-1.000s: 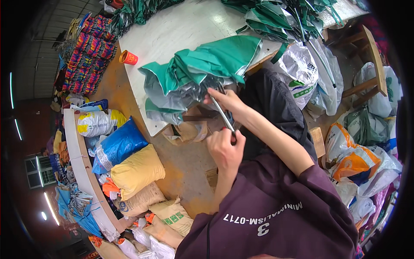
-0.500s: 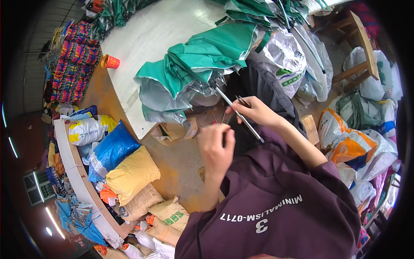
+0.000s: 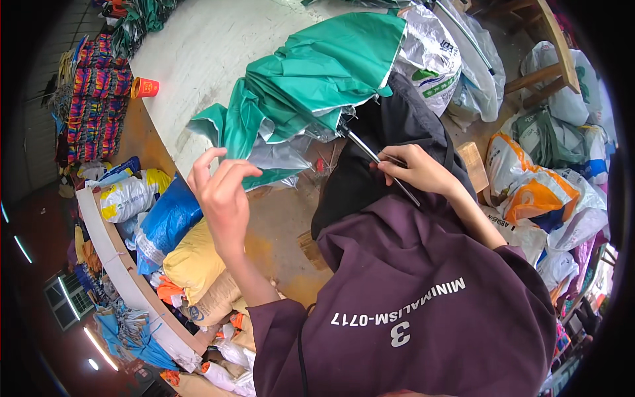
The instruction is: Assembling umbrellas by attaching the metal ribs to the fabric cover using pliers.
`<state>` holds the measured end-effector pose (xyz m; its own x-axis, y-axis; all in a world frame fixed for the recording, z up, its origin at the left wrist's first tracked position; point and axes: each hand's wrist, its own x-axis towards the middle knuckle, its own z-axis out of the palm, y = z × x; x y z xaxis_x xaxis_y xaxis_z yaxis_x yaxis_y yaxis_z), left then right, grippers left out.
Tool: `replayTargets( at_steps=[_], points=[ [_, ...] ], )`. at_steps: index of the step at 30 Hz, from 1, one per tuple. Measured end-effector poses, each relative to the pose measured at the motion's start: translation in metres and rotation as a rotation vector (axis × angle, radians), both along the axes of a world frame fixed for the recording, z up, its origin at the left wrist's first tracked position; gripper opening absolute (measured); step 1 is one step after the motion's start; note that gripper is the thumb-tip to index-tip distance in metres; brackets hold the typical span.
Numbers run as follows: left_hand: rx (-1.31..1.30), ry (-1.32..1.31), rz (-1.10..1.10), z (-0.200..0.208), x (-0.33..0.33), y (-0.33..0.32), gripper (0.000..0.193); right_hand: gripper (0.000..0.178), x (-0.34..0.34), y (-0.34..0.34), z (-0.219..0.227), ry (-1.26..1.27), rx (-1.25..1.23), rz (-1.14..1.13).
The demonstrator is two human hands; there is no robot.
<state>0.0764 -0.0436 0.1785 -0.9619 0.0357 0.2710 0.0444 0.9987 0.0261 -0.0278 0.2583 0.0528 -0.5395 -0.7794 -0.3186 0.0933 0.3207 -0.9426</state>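
Observation:
A green umbrella (image 3: 317, 63) with a silver underside lies half folded, its canopy bunched across the table's near edge. Its metal shaft (image 3: 370, 152) slants down toward my lap. My right hand (image 3: 420, 171) is closed round the lower shaft. A thin dark metal tool (image 3: 395, 161) also pokes out between those fingers; its kind is not clear. My left hand (image 3: 223, 192) is raised just in front of the canopy's left folds, fingers spread and curved, holding nothing.
An orange-red cup (image 3: 144, 87) stands at the left edge of the white table (image 3: 192, 63). Stuffed sacks, among them a blue sack (image 3: 169, 218) and a yellow sack (image 3: 195, 261), lie at the left. Plastic bags (image 3: 529, 178) and a wooden stool (image 3: 562, 59) are at the right.
My left hand has moved left and up, away from the shaft, and its fingers have spread. The right hand stays on the shaft; the umbrella has shifted slightly and its canopy lies differently.

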Motion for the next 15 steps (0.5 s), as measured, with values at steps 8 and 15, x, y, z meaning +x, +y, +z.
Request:
replayTargets(
  at_steps=[8, 15],
  points=[
    [0.028, -0.048, 0.012, 0.006, 0.0, -0.003, 0.015, 0.025, -0.006, -0.006, 0.008, 0.344, -0.072, -0.088],
    [0.049, -0.031, 0.004, 0.003, 0.002, 0.003, 0.018, 0.029, -0.018, -0.04, 0.031, 0.231, -0.254, -0.105]
  ],
)
